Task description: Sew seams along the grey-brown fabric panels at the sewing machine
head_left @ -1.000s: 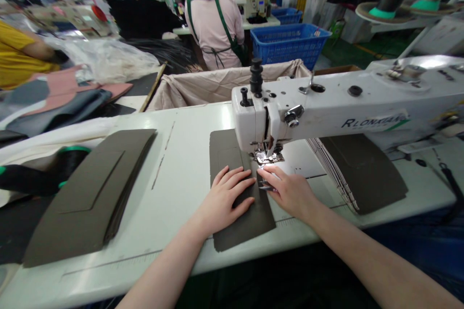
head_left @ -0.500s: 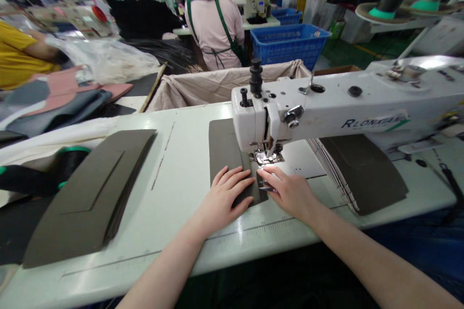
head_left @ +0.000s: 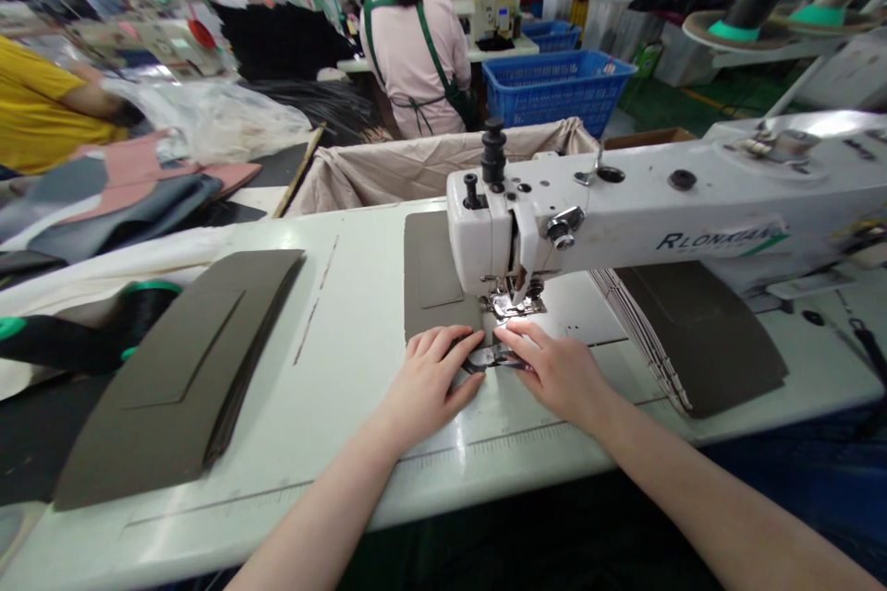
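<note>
A grey cut piece (head_left: 433, 272) lies on the white table (head_left: 346, 452) and runs back under the head of the white sewing machine (head_left: 624, 203). My left hand (head_left: 426, 383) rests flat on the near end of that piece, fingers spread and pointing at the presser foot (head_left: 516, 303). My right hand (head_left: 558, 369) lies just right of it, fingertips right in front of the foot, closed over a small pair of metal snips (head_left: 489, 356) whose tip shows between the two hands.
A stack of grey pieces (head_left: 187, 360) lies at the left, another fanned stack (head_left: 699, 332) under the machine arm at the right. A black thread cone (head_left: 83, 332) lies far left. Behind the table are a beige cloth bin (head_left: 402, 166), a blue basket (head_left: 554, 88) and a seated person (head_left: 416, 46).
The grey piece has fed away from me under the foot; its near end has gone from the table's front edge to under my hands. Both hands have stayed near the foot.
</note>
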### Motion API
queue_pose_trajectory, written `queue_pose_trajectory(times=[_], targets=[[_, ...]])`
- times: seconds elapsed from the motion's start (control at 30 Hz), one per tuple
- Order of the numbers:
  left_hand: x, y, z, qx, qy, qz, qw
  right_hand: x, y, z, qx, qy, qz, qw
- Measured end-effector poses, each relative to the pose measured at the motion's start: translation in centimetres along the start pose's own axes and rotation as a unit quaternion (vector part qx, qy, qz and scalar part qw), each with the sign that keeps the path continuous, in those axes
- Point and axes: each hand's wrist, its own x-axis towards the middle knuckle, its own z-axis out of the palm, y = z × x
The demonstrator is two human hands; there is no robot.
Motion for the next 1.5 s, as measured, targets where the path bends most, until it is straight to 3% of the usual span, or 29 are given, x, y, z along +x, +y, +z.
queue_pose_trajectory(times=[0.27,0.67,1.5], targets=[[0.1,-0.5,0.8,0.026,0.020,-0.011,0.999,0.0,-0.1,-0.3,0.009,0.003,-0.001,1.000],[0.3,-0.8,1.2,0.079,-0.006,-0.011,0.997,0.1,-0.1,-0.3,0.009,0.002,-0.002,1.000],[0.2,-0.7,1.1,0.048,0.007,-0.007,0.999,0.0,-0.2,-0.5,0.031,0.010,0.007,0.999]])
